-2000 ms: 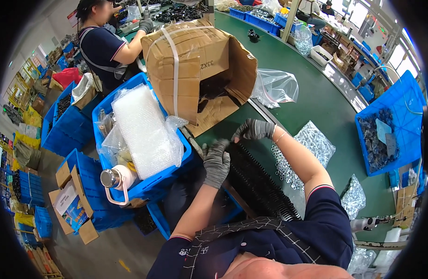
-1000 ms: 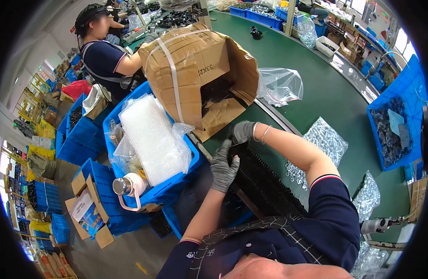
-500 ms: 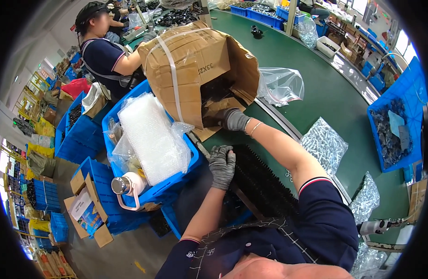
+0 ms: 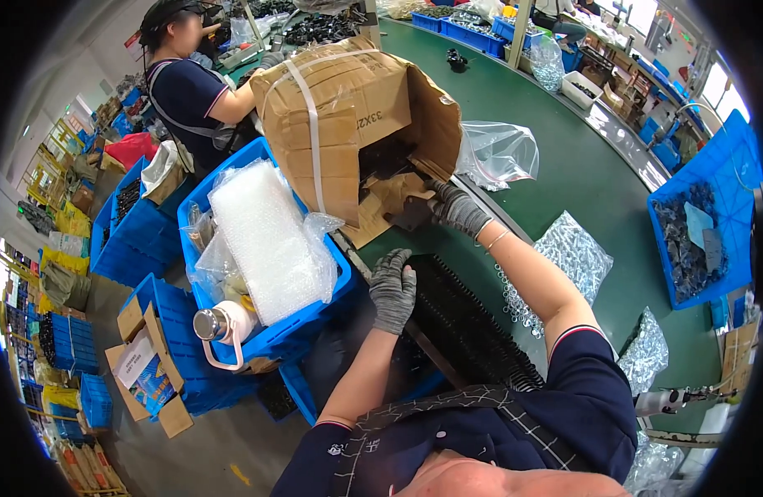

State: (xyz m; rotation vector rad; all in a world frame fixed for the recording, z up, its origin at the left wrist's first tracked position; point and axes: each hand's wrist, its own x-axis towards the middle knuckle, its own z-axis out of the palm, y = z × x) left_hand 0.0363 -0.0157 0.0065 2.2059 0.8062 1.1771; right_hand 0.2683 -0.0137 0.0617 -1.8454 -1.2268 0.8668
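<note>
My right hand (image 4: 462,209), in a grey knitted glove, grips a dark flat plate (image 4: 411,214) at the mouth of a large cardboard box (image 4: 332,124). The box lies on its side, its opening toward me; black parts and torn brown paper (image 4: 390,192) show inside. Below it, tightly packed rows of thin black parts (image 4: 473,319) stretch across the bench toward my body. My gloved left hand (image 4: 393,290) lies at the far left end of these rows, fingers extended and thumb against them; its fingertips are partly hidden.
Left of the box stands a blue crate (image 4: 336,294) with bubble wrap (image 4: 270,240) and a pink-white flask (image 4: 232,323). Bags of shiny metal parts (image 4: 576,253) and loose rings (image 4: 518,306) lie on the green bench (image 4: 597,174). A tilted blue bin (image 4: 696,240) is right; a co-worker (image 4: 187,91) stands far left.
My right hand has drawn back from the box opening toward the right, bringing out a dark flat plate. My left hand stays at the end of the black rows.
</note>
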